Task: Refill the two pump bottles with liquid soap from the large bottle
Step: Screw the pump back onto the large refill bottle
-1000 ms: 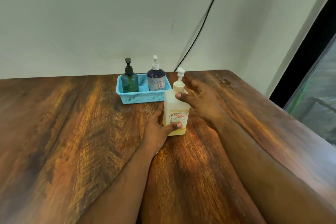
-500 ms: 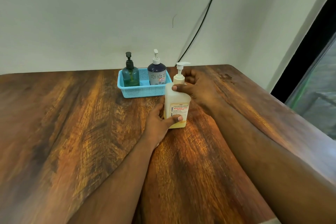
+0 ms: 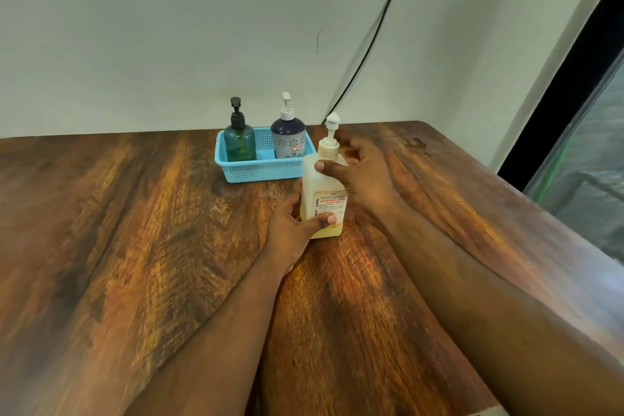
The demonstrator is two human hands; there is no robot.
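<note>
The large bottle (image 3: 320,189), pale with yellowish liquid, a red-lettered label and a white pump, stands upright on the wooden table (image 3: 135,246). My left hand (image 3: 293,226) grips its lower part, thumb across the front. My right hand (image 3: 361,176) holds its shoulder just under the pump collar, thumb in front and fingers behind. Behind it, a blue basket (image 3: 256,170) holds a teal pump bottle (image 3: 239,142) with a black pump and a dark blue flowered pump bottle (image 3: 287,138) with a white pump.
A white wall rises behind the table, with a black cable (image 3: 371,44) running down it to the table's back edge. The table's right edge and rounded back corner lie near a dark window frame (image 3: 557,94).
The large bottle's pump head has turned: its spout pointed right half a second ago and now faces me. My right hand's thumb sits slightly lower on the shoulder. The camera view rose a little.
</note>
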